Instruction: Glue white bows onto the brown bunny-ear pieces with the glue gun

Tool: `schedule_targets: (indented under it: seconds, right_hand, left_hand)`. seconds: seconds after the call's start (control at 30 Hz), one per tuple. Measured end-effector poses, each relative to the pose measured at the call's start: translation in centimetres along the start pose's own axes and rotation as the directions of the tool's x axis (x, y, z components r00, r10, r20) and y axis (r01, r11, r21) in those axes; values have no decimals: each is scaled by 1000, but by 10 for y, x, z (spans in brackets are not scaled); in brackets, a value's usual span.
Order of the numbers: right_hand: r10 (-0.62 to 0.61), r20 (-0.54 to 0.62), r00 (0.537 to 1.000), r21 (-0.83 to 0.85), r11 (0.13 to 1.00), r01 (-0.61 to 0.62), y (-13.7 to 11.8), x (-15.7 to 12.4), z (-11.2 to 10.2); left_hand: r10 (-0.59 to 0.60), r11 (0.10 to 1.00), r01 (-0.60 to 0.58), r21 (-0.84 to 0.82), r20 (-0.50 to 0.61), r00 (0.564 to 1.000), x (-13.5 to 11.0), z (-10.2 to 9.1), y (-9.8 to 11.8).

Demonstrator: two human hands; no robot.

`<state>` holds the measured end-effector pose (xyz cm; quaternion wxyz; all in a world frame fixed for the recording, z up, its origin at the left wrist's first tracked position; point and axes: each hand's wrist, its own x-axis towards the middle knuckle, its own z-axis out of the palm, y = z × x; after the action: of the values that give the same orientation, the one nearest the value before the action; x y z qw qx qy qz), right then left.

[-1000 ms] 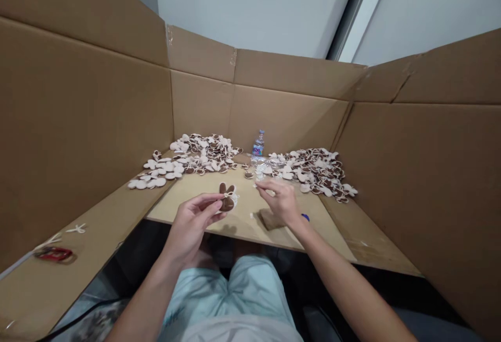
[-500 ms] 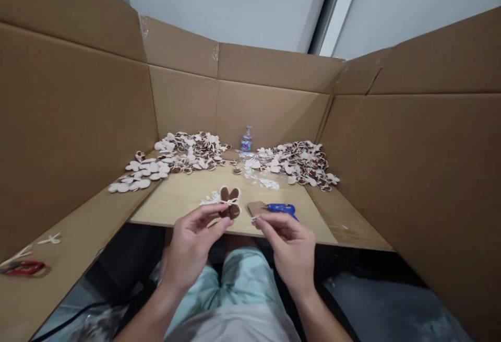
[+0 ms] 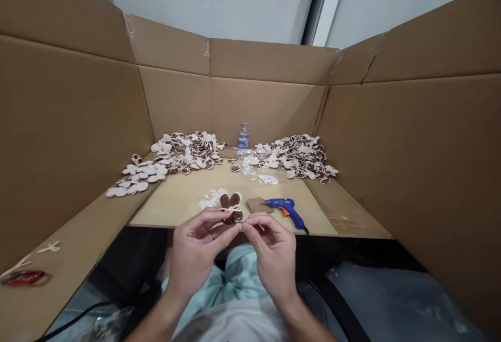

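Between thumb and fingers, my left hand (image 3: 201, 245) holds a brown bunny-shaped felt piece (image 3: 235, 202) with a white edge and a cream bow across its middle. My right hand (image 3: 272, 250) is closed in a pinch on a small white piece (image 3: 239, 222), held against the lower edge of the felt bunny. The fingertips of both hands nearly meet there. A blue glue gun (image 3: 287, 209) lies just beyond my right hand, its nozzle over a brown cardboard scrap (image 3: 259, 205). Small white pieces (image 3: 212, 197) are scattered beyond my left hand.
Heaps of brown and white felt pieces lie at back left (image 3: 188, 151) and back right (image 3: 297, 156). A water bottle (image 3: 243, 136) stands between them, near a clear bag (image 3: 250, 159). Red-handled scissors (image 3: 24, 278) rest at far left. Cardboard walls (image 3: 266, 60) surround the table.
My right hand has moved left, bringing the small white piece to the felt bunny's lower edge. More of the glue gun shows now. The camera view has shifted slightly.
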<state>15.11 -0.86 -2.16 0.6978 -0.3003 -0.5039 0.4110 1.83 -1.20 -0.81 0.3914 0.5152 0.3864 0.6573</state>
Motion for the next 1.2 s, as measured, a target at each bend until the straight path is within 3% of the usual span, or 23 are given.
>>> schedule_targets:
  seconds: [0.27, 0.37, 0.47, 0.6, 0.7, 0.87, 1.07, 1.2]
  right_hand:
    - [49, -42, 998, -6, 999, -49, -1, -5, 0]
    - [73, -44, 996, -5, 997, -73, -2, -8, -1]
    - [127, -45, 991, 101, 987, -122, -1, -9, -2]
    - [229, 67, 971, 306, 922, -238, -2, -6, -4]
    - [257, 158, 953, 334, 895, -297, -2, -1, -8]
    - [222, 201, 954, 151, 955, -254, -2, 6, -18]
    - [312, 356, 881, -99, 950, -296, -10, 12, -26]
    - [305, 423, 853, -150, 952, -266, -21, 22, -37]
  left_hand:
    - [56, 997, -55, 48, -19, 998, -2, 4, 6]
    - [36, 998, -36, 44, -16, 999, -4, 3, 6]
    - [-19, 1000, 19, 5, 11, 1000, -6, 1, 4]
    - [-97, 989, 104, -107, 65, 993, -7, 1, 2]
    - [-179, 954, 198, -224, 101, 979, -6, 2, 5]
    - [-313, 865, 355, -355, 170, 934, -1, 4, 8]
    - [-348, 852, 403, -335, 214, 913, 3, 3, 4]
    - [-362, 845, 417, -336, 215, 907, 8, 1, 0]
